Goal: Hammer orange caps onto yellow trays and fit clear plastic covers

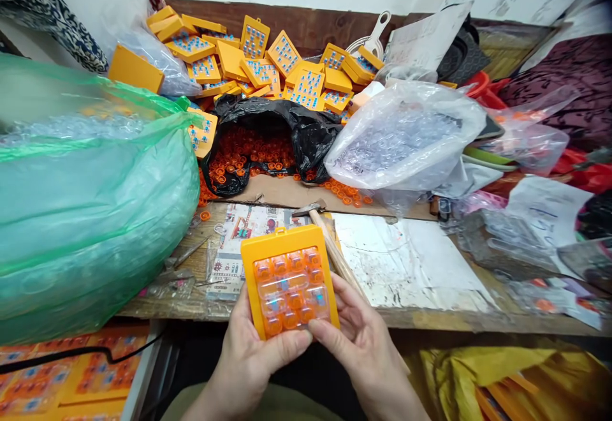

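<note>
Between my two hands I hold a yellow-orange plastic calculator-like panel (251, 261), tilted up toward me above the table's front edge. Clear key caps with orange inserts fill its recess, and light blue bits show through a few wider ones. My left hand (255, 351) grips the lower left edge, its thumb along the bottom. My right hand (356, 338) holds the lower right side, thumb tip on the bottom row of keys. Fingers behind the panel are hidden. Just behind it, a hammer (329, 236) with a wooden handle lies on the table.
Yellow panels (229, 60) are heaped at the back. A black bag (306, 121) spills orange caps. A green bag (95, 217) and a white bag (406, 140) hold clear pieces. Finished-looking panels (71, 376) sit lower left; a yellow sack (459, 370) stands lower right.
</note>
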Demonstrator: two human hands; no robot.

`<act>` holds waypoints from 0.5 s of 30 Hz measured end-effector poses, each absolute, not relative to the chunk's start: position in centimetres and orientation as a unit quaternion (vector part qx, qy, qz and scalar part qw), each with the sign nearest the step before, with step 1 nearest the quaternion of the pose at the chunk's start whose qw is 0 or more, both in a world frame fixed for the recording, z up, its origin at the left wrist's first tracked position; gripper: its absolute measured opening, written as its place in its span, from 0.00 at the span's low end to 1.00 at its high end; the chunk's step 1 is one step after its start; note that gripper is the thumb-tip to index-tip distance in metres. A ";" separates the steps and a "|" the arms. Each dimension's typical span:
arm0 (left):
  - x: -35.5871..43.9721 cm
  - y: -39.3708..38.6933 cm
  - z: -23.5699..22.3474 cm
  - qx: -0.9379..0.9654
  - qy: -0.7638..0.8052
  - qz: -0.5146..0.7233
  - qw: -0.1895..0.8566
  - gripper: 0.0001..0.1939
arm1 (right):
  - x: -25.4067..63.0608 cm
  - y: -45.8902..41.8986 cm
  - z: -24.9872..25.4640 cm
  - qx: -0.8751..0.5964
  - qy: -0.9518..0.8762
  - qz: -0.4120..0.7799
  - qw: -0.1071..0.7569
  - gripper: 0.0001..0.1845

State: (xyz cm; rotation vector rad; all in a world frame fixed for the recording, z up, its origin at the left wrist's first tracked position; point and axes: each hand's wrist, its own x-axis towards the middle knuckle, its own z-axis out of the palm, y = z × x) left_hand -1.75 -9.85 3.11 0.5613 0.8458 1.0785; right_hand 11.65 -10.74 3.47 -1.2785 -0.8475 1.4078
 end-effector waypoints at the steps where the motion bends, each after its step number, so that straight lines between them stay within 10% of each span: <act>1: -1.8 -10.0 3.1 0.254 0.390 0.492 0.736 0.32 | 11.5 -10.8 3.4 -0.528 -0.351 0.585 0.506 0.31; 8: -5.3 -10.1 4.9 0.251 0.424 0.471 0.732 0.49 | 14.0 -10.9 3.1 -0.503 -0.401 0.639 0.422 0.33; 15: -15.6 -15.4 6.2 0.469 0.643 0.330 0.508 0.18 | 9.6 -12.2 1.4 -0.440 -0.651 0.488 0.380 0.23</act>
